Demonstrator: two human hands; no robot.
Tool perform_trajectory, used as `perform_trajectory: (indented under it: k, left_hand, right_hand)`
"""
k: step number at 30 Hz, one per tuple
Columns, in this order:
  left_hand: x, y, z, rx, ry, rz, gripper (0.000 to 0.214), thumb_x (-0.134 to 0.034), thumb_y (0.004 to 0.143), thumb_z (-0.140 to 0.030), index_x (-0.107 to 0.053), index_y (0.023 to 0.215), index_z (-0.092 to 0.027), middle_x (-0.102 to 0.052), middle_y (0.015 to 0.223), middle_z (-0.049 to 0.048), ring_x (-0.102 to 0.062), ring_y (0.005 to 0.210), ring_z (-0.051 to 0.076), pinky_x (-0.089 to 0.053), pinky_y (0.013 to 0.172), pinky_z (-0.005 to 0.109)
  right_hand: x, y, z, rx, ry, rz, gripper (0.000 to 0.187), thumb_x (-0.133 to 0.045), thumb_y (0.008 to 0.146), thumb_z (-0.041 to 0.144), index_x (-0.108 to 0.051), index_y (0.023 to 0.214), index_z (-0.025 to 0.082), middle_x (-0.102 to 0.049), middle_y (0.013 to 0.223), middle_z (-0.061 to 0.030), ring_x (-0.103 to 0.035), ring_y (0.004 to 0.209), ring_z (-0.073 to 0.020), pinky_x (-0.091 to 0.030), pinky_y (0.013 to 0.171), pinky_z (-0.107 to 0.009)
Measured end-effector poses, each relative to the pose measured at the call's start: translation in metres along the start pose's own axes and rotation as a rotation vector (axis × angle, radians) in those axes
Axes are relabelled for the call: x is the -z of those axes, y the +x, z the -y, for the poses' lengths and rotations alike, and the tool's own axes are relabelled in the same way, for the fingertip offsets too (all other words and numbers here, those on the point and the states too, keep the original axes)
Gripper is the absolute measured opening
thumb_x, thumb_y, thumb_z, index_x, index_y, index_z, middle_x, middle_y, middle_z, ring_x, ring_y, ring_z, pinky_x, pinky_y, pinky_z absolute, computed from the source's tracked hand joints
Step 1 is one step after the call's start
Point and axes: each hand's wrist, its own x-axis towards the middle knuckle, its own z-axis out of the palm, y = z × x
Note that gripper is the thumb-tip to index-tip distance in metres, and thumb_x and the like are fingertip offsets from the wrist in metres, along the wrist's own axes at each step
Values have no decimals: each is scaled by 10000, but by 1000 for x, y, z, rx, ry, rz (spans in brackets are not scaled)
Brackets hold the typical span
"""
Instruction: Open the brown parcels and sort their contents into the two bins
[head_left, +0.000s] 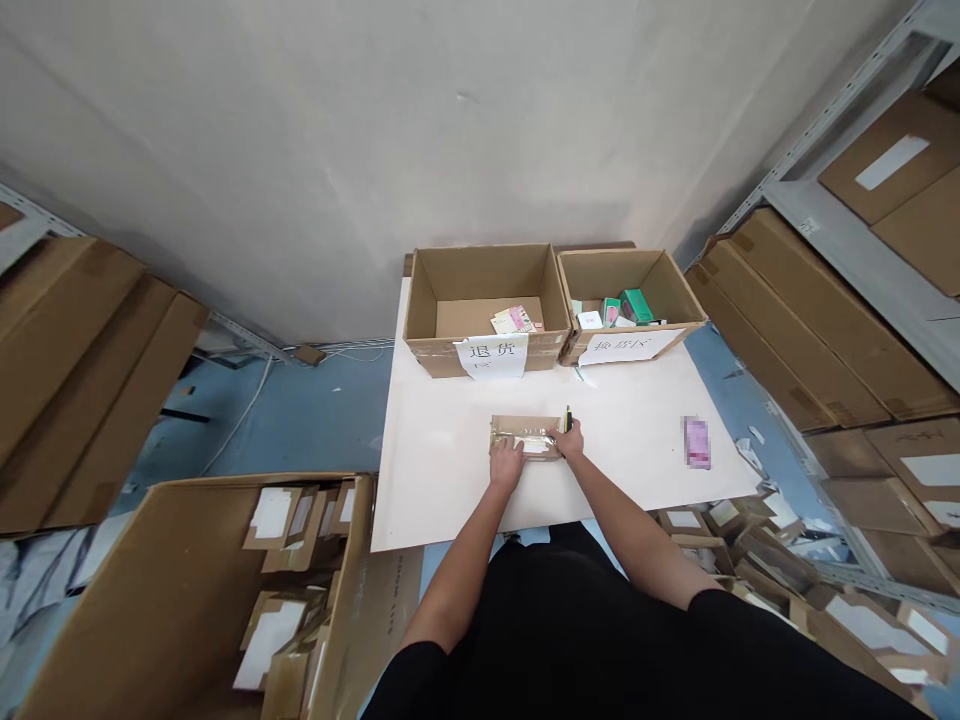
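Note:
A small taped cardboard box [517,424] lies on the white table in front of me, with clear tape and a white label on top. My left hand [507,462] grips its near left side, fingers curled over the edge. At the box's right end is my right hand [570,440], closed around a yellow and black utility knife [568,414] that points up and away from me. Part of this hand also touches the box. Whether the blade is out is too small to tell.
Behind stand two labelled open cartons, the left carton [420,355] and the right carton [570,352], with small packages inside. A blurred purple item [697,443] lies on the table [435,480]. A large carton [150,600] of parcels stands at left; boxes [757,550] crowd the right floor.

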Motion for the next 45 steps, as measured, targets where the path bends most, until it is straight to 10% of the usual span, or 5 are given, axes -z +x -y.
perform_trajectory:
  k: [10,20,34,45]
  left_hand:
    - [2,38,5,-18,-43,86,643,-468,1046,-461,-360,1662,-312,-175,1783,40,-102,1649,311,-164,1317,552]
    - [-11,35,-4,16,-80,71,756,-460,1020,-594,-298,1685,-273,-81,1786,41,-33,1653,340,-132,1322,573]
    - [-20,38,1,9,-146,34,859,-489,965,-732,-311,1681,-292,-91,1786,28,-2,1652,350,-81,1331,572]
    - [-18,38,1,8,-171,42,833,-542,962,-686,-336,1673,-304,-119,1782,25,-20,1652,353,-88,1327,580]
  right_hand:
    - [58,-44,-37,104,23,171,547,-372,1060,298,-253,1591,246,-741,947,10,-632,493,-109,-562,643,-234]
    - [48,-68,-11,277,-548,169,498,-407,1066,209,-403,1562,248,-755,1185,-111,-723,1081,-253,-510,877,-310]
    - [47,-84,-8,171,-716,304,577,-510,969,153,-425,1526,277,-734,1199,-143,-724,1063,-288,-492,799,-320]
    - [45,-71,3,266,-671,148,643,-436,1016,172,-273,1631,262,-756,1163,-134,-723,1056,-278,-469,791,-310]
